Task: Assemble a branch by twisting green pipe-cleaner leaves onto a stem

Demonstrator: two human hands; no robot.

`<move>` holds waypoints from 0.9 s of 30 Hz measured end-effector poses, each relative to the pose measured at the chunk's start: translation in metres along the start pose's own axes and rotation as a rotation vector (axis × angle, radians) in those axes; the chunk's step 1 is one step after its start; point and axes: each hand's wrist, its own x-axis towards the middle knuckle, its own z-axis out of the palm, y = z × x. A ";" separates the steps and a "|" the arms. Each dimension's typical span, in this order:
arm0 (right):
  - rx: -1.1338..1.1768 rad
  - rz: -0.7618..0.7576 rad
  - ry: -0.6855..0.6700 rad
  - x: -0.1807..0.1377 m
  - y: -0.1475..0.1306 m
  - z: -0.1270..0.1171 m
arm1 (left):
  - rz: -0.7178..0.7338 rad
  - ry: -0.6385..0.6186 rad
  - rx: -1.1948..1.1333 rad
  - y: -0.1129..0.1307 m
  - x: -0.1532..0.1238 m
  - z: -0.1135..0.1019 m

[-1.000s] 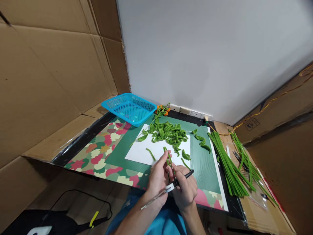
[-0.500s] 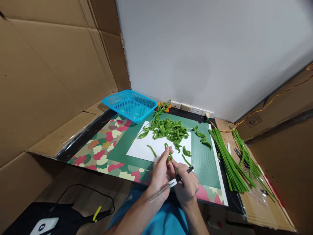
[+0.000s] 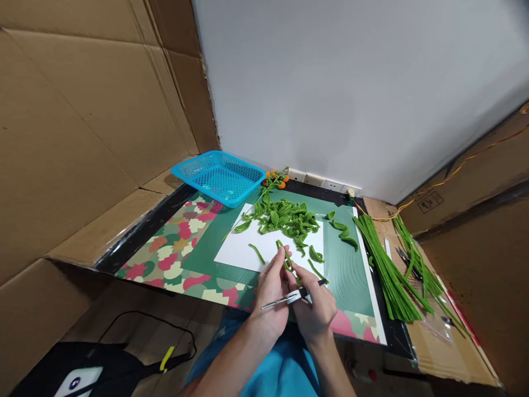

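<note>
My left hand pinches a bent green pipe cleaner just above the near edge of the white sheet. Touching it on the right, my right hand is closed on a slim black-and-silver tool that lies across both hands, and its fingertips also meet the pipe cleaner. A heap of folded green pipe-cleaner leaves lies on the sheet beyond my hands. Loose curled pieces rest on the green mat.
A blue mesh basket stands at the back left beside a stem with orange flowers. Straight green pipe cleaners lie in a bundle at right, with pliers among them. Cardboard walls rise on the left and right. A black cable trails below.
The tool in my right hand has tilted flatter, its silver end swinging up and left. My hands stay together on the pipe cleaner; the view has shifted slightly.
</note>
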 end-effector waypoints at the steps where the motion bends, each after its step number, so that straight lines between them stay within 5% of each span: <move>1: 0.006 0.011 0.003 0.000 0.000 0.000 | 0.003 -0.001 0.004 -0.001 0.001 -0.001; 27: 0.004 0.025 -0.030 0.005 -0.008 -0.001 | 0.020 0.033 -0.019 -0.004 0.004 -0.004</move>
